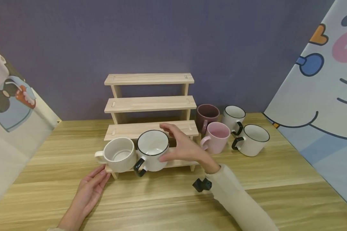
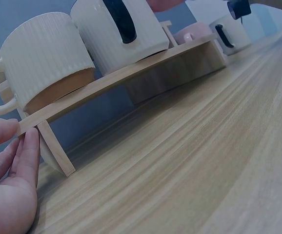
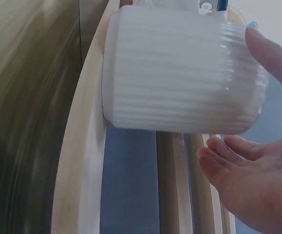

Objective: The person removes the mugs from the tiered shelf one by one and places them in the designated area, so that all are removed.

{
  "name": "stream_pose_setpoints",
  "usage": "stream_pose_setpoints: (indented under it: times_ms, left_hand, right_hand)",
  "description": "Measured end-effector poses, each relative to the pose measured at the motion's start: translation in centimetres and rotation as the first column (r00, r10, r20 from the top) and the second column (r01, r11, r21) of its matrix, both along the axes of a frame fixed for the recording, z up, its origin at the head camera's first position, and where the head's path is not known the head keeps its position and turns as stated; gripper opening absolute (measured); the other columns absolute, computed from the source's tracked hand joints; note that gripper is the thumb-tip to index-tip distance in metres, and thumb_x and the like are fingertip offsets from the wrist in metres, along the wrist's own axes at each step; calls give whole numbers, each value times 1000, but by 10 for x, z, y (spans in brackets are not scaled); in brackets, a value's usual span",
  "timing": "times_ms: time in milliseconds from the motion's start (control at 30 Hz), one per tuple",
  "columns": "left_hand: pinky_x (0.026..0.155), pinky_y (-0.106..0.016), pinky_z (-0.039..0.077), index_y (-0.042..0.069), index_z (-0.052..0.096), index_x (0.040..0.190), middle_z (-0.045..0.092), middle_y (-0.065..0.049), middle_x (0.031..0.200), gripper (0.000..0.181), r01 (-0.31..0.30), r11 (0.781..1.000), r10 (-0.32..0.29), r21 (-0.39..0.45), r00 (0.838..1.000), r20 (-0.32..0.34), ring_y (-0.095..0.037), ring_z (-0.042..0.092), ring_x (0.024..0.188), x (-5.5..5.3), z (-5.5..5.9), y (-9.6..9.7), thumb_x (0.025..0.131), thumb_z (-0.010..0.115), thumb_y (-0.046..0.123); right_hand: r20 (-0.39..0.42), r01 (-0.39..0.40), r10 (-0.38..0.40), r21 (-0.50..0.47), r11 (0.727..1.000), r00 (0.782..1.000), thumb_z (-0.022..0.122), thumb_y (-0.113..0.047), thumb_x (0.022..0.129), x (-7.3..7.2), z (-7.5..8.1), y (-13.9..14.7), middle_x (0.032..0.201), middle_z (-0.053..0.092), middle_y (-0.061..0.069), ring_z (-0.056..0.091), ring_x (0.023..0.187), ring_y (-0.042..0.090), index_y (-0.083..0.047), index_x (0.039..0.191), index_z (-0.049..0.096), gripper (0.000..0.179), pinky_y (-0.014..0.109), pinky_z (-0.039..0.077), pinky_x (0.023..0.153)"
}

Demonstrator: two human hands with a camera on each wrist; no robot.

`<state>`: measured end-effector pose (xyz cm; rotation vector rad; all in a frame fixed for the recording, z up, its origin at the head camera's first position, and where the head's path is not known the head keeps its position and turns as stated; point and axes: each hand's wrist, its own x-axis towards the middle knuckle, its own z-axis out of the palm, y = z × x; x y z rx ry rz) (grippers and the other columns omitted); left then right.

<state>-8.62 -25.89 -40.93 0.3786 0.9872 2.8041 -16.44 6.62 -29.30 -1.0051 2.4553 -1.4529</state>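
Observation:
A tiered wooden display shelf [image 1: 150,104] stands before me. On its lowest step sit a cream mug [image 1: 120,155] with a white handle and, to its right, a white ribbed mug [image 1: 152,144] with a black rim and black handle. My left hand [image 1: 89,191] pinches the left front corner of that step, thumb above and fingers below, as the left wrist view shows. Around the right side of the black-rimmed mug, my right hand [image 1: 185,146] is spread. Its thumb lies at the mug's wall near the rim, while the other fingers stand apart from it in the right wrist view.
Right of the shelf, on the wooden table [image 1: 173,202], stand a dark maroon mug [image 1: 200,118], a pink mug [image 1: 217,141] and two white mugs with black handles, one behind [image 1: 229,120] and one nearer [image 1: 252,144]. Printed panels flank both sides; a dark wall rises behind.

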Motion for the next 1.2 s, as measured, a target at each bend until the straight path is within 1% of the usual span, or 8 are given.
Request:
stream_pose_setpoints:
  times_ms: [167, 300, 400, 567, 767, 900, 1067, 1200]
  left_hand:
    - [100, -21, 52, -2, 63, 115, 65, -12, 114, 40, -3, 1000, 3, -2, 1000, -17, -18, 64, 108, 0, 0, 1, 98, 29, -14]
    - [101, -21, 51, -1, 63, 116, 65, -11, 116, 40, 6, 1000, -6, -6, 1000, -14, -17, 64, 109, 0, 1, 1, 98, 29, -13]
    - [102, -21, 50, -1, 63, 116, 65, -11, 116, 40, 12, 1000, -12, -8, 1000, -1, -17, 64, 109, -1, 2, 1, 98, 30, -12]
    - [102, -20, 50, 0, 63, 116, 65, -10, 116, 39, 18, 1000, -18, -12, 1000, 1, -17, 64, 109, -1, 3, 1, 98, 30, -12]
    - [101, -21, 51, -1, 64, 114, 65, -12, 114, 39, 7, 1000, -7, -2, 1000, 14, -17, 65, 108, -2, 2, 2, 98, 30, -13]
    - [100, -21, 52, -1, 64, 114, 66, -12, 113, 39, 5, 1000, -6, 3, 1000, 14, -18, 65, 107, -1, 2, 1, 98, 30, -13]
    - [100, -21, 52, -2, 64, 113, 66, -13, 113, 39, 6, 1000, -6, 19, 1000, 13, -19, 65, 107, 0, 2, 1, 97, 30, -14]
    - [100, -22, 52, -3, 64, 113, 66, -13, 112, 39, 3, 1000, -4, 22, 1000, 16, -19, 65, 107, 0, 2, 0, 97, 31, -14]
  right_hand:
    - [22, -30, 31, -27, 999, 999, 87, -8, 65, 0, -1, -6, 145, 38, 15, 46, 125, 27, -3, 145, 28, 99, 42, 43, 111]
    - [-2, -35, 35, -16, 999, 999, 88, -9, 65, 0, 0, -10, 145, 38, 15, 45, 126, 27, -2, 145, 28, 100, 44, 41, 112]
    - [-1, -32, 32, -6, 999, 999, 88, -10, 64, -1, -1, -12, 145, 38, 14, 44, 126, 27, -4, 145, 29, 100, 44, 41, 112]
    - [34, -32, 33, -18, 999, 999, 88, -8, 65, -3, -2, -13, 144, 39, 14, 45, 125, 28, -6, 145, 29, 100, 43, 43, 110]
    - [85, -66, 71, -57, 996, 994, 86, -3, 65, -6, -5, -14, 140, 42, 15, 47, 123, 29, -5, 146, 27, 100, 42, 46, 107]
    - [111, -77, 84, -64, 995, 990, 85, -2, 65, -6, -6, -16, 139, 43, 15, 49, 122, 29, -7, 147, 26, 101, 41, 46, 106]
    - [117, -84, 90, -62, 995, 989, 86, -4, 66, -6, -6, -18, 137, 45, 15, 51, 119, 28, -7, 147, 25, 101, 37, 48, 104]
    - [111, -67, 74, -65, 996, 991, 86, -4, 65, -4, -5, -19, 135, 48, 15, 52, 118, 28, -7, 147, 27, 101, 35, 50, 102]
